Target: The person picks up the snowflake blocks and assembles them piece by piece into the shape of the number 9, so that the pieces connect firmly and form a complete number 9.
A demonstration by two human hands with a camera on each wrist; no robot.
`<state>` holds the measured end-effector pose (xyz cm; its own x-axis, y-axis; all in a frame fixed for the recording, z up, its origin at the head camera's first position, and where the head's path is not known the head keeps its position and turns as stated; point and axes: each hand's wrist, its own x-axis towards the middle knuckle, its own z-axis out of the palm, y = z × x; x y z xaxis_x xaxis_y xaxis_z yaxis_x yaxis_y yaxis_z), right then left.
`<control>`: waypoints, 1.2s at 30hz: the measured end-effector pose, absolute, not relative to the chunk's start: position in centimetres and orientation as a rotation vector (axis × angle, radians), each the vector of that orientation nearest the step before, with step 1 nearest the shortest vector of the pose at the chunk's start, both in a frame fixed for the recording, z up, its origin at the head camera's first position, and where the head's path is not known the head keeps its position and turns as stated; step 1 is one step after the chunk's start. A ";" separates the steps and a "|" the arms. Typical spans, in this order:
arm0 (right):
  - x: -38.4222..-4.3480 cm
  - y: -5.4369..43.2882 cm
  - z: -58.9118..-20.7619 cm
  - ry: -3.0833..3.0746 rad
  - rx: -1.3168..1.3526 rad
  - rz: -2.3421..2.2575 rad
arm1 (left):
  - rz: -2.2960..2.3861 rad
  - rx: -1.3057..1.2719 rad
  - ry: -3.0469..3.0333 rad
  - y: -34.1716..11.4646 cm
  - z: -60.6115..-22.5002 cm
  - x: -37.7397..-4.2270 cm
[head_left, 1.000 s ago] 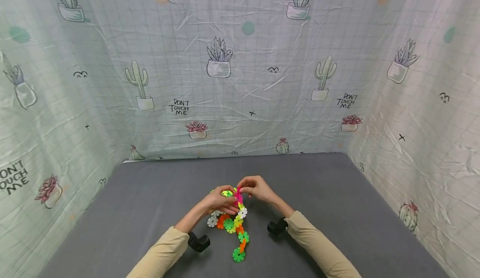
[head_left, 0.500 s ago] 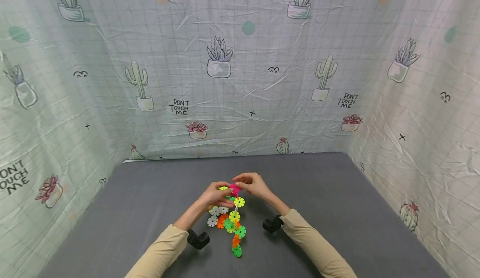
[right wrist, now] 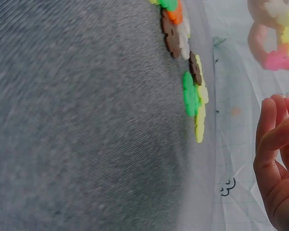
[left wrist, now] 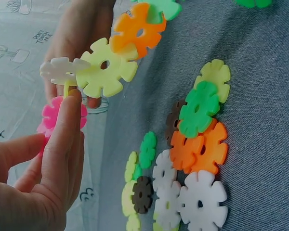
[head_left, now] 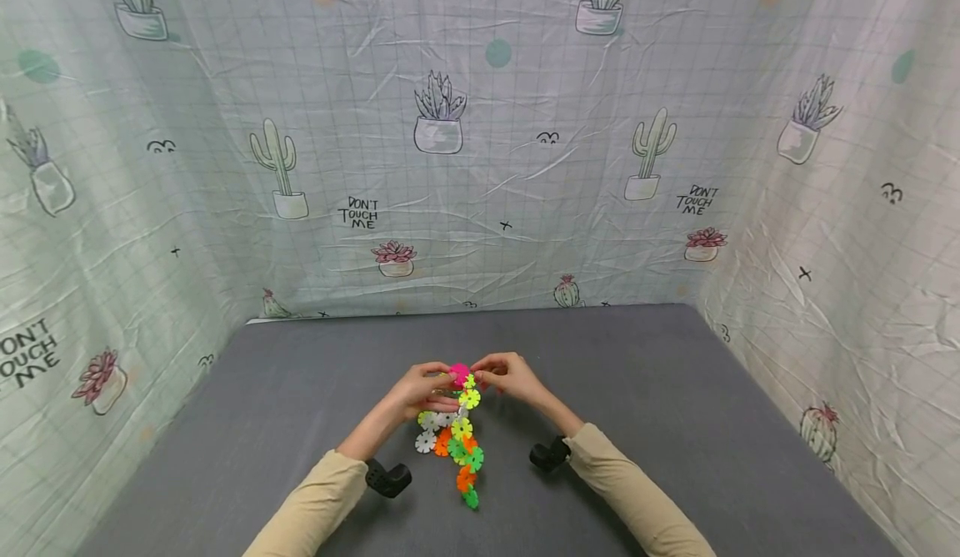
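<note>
My left hand (head_left: pixel 423 390) pinches a bright pink snowflake building disc (head_left: pixel 460 374) between thumb and fingers. From it hangs a linked chain of notched plastic discs, with yellow (left wrist: pixel 106 67), white (left wrist: pixel 62 70), orange (left wrist: pixel 138 31) and green pieces. The chain's low end, a green disc (head_left: pixel 470 499), is nearest me. Just right of the pink disc, my right hand (head_left: pixel 512 376) has its thumb and fingers together. A little red shows at its fingertips, seemingly a small disc mostly hidden by the fingers. The two hands are close but apart.
Loose-looking or joined discs lie on the grey table (head_left: pixel 322 424) beneath and left of the chain: white (left wrist: pixel 202 199), orange (left wrist: pixel 209 149), green (left wrist: pixel 200 108) and brown (left wrist: pixel 142 195). A cactus-print sheet (head_left: pixel 495 182) surrounds the table.
Both hands and the chain have shifted slightly left. The pink disc has turned its flat face more towards the head camera, and my right hand has come away from it a little.
</note>
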<state>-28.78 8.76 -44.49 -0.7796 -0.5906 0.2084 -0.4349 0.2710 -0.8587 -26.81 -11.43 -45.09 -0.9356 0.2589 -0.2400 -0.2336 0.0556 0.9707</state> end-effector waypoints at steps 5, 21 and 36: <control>-28.8 9.1 -45.1 2.372 -0.952 -1.492 | 1.991 -0.064 1.985 -11.8 -45.1 -27.2; -29.0 9.7 -47.2 2.389 -0.907 -1.442 | 2.019 -0.047 2.003 -12.2 -44.9 -27.0; -30.6 10.2 -50.0 2.443 -0.888 -1.392 | 2.014 -0.076 2.044 -11.5 -45.5 -26.6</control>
